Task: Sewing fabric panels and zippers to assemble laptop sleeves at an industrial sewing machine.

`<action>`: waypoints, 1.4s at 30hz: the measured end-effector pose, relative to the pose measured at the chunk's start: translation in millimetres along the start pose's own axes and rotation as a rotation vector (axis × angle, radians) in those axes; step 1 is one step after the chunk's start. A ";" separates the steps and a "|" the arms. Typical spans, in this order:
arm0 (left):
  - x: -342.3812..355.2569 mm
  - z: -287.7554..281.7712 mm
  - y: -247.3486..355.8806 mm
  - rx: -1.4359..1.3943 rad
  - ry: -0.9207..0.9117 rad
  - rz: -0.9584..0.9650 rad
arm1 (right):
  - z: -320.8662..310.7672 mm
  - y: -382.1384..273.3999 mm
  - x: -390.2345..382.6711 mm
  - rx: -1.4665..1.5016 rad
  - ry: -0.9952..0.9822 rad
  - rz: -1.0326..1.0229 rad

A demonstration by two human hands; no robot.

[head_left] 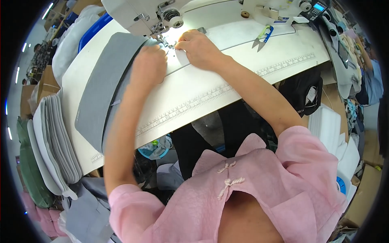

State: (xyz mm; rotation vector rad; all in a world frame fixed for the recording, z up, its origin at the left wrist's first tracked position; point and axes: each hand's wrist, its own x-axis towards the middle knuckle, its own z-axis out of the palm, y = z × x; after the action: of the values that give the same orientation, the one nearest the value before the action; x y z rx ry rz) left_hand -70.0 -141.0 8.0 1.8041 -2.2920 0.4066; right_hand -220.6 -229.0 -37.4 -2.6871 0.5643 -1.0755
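A white sewing machine head stands at the top centre, its presser foot lit from above. My left hand is beside the foot on the left, fingers curled on something I cannot make out. Just right of the foot, my right hand has thumb and forefinger pinched at the needle area, their hold too small to name. Grey fabric panels with a dark edge lie left of my left hand, partly under my left forearm.
Green-and-blue scissors, a bobbin and another machine part are right on the table, which has printed rulers. Stacked grey pieces sit left, a phone right. A co-worker's arm shows far right.
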 end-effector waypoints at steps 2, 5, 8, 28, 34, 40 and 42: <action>2.6 -12.4 -24.7 -0.191 -0.037 0.072 | -1.0 -2.8 1.0 -0.011 0.023 -0.013; -7.1 1.8 -31.4 -0.108 -0.024 0.040 | -0.9 -4.2 2.4 -0.021 0.030 -0.020; -13.8 11.4 -25.9 -0.179 0.021 -0.077 | -5.0 -9.4 2.4 -0.035 -0.010 -0.019; -28.3 -6.2 -8.9 -0.029 -0.224 -0.182 | -9.6 -15.4 -1.6 -0.063 -0.054 -0.047; -29.9 -3.3 23.9 -0.092 -0.067 -0.370 | -10.7 -8.9 -3.1 -0.065 -0.097 -0.046; -25.4 3.6 12.7 -0.160 0.015 -0.383 | -11.4 -8.6 -0.8 -0.094 -0.132 -0.069; -20.5 9.4 -5.0 -0.173 0.055 -0.332 | -12.2 -14.3 3.9 -0.104 -0.188 -0.043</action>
State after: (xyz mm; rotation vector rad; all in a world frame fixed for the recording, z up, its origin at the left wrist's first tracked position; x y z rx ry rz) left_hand -60.1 -126.4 -7.0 2.0043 -1.8785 0.1929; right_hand -222.6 -218.1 -21.7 -2.8620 0.5451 -0.8108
